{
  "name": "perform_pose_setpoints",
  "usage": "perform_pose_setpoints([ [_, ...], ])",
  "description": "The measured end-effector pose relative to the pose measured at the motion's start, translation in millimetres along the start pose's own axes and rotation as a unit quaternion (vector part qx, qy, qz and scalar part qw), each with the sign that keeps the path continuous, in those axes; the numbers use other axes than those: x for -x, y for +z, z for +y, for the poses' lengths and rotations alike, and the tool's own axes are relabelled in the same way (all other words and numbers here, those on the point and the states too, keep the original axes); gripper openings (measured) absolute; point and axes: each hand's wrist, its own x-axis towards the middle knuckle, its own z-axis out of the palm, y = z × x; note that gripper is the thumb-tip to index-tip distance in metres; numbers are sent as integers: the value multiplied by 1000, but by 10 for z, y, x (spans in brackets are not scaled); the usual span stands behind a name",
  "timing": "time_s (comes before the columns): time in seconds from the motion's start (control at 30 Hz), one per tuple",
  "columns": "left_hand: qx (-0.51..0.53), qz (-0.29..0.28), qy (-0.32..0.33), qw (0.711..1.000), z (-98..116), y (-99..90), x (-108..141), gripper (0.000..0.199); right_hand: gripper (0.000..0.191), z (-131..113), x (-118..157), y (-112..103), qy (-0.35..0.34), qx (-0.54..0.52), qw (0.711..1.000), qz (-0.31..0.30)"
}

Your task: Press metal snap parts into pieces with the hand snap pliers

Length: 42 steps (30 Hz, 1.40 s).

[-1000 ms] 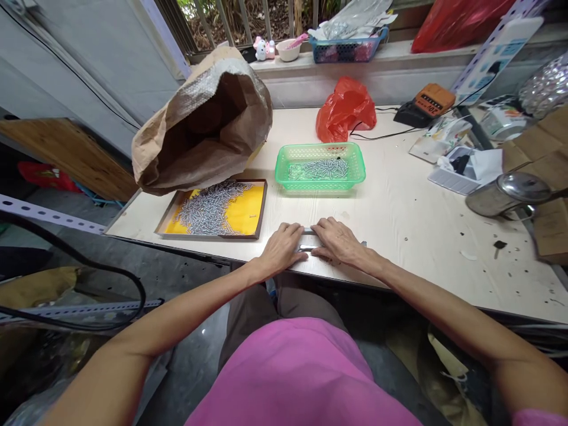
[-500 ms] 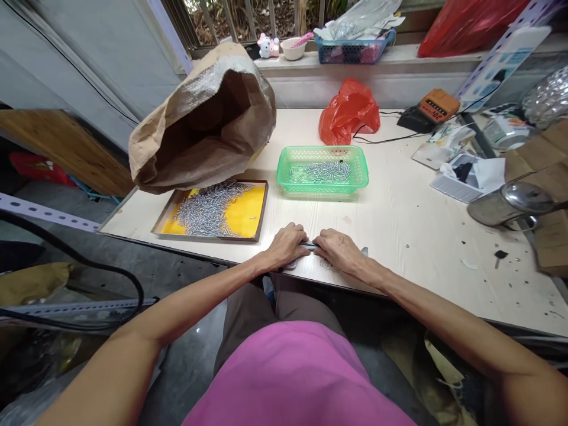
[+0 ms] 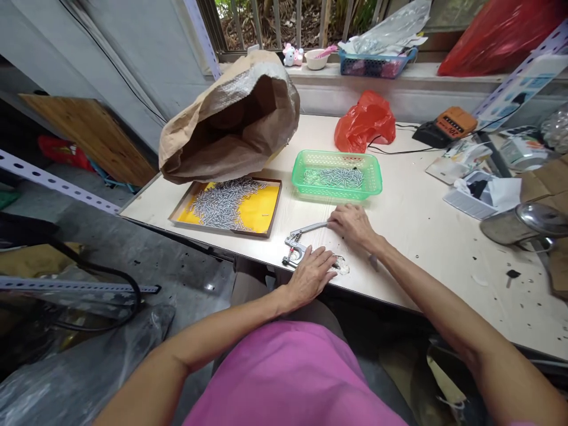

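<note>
A silver pair of spring-loaded pliers [image 3: 293,241] lies near the table's front edge, with its jaws to the left and its two handles spread apart. My right hand [image 3: 352,223] has its fingers closed round the end of the upper handle, which is raised. Flat across the lower handle rests my left hand [image 3: 312,273], its fingers stretched out. Just right of those fingers is a rough worn patch [image 3: 341,265] on the tabletop. What the jaws hold, if anything, is too small to make out.
Small metal pins heap in a yellow-lined tray [image 3: 276,207] at left; more lie in a green basket [image 3: 375,183]. A gaping paper sack [image 3: 190,160] leans over the tray. Behind are a red bag [image 3: 366,121] and a charger [image 3: 455,121]. A metal pitcher [image 3: 501,228] stands right.
The pliers' handles have spread open. My right hand has lifted with the upper handle, and my left hand has shifted right, onto the lower handle. The view has turned slightly left.
</note>
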Motion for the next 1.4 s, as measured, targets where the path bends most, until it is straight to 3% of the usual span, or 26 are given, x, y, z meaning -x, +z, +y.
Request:
perform_pose_setpoints([
  [0.1,13,-3,-1,1000,15,-16,-24,38,21,-219,-130,-75,-17,13,1000,-5],
  [0.23,32,-15,23,999,66,-76,116,32,18,-788,-205,-112,-232,-10,971,-59],
  [0.33,33,6,77,996,30,-287,315,25,18,-1071,-216,-29,-318,10,944,-83],
  [0.4,7,79,32,996,-128,-536,400,25,19,-1118,-220,70,-339,-7,939,-67],
  [0.47,-31,161,-82,983,-408,-818,402,26,21,-1104,-219,186,-345,-71,935,-34],
  [0.53,-66,183,-168,966,-757,-1056,324,27,23,-1074,-217,278,-339,-171,925,-1],
  [0.63,-121,106,-203,966,-1229,-1218,134,25,25,-975,-258,248,-256,-304,914,75],
  [0.73,-156,4,-202,967,-1497,-1190,-45,24,25,-685,-413,-47,-101,-304,925,202],
  [0.83,-162,-59,-202,964,-1600,-1138,-164,25,27,-227,-613,-432,-6,-221,934,280],
  [0.9,-148,-59,-210,965,-1606,-1143,-206,24,35,33,-660,-594,46,-149,945,287],
  [0.97,-108,-18,-222,969,-1544,-1171,-211,21,42,147,-576,-619,74,-100,956,265],
  [1.07,45,47,-278,958,-1290,-1191,-143,16,35,5,-220,-420,11,-119,982,144],
  [1.13,197,21,-336,921,-1053,-1150,-66,17,33,-206,89,-205,-59,-164,984,28],
  [1.2,310,-33,-383,869,-843,-1069,4,19,32,-407,370,-6,-76,-183,979,-37],
  [1.27,350,-65,-409,840,-717,-974,41,19,30,-540,565,130,-63,-183,980,-49],
  [1.4,334,-99,-422,837,-702,-852,20,29,28,-613,675,177,-25,-155,987,-45],
])
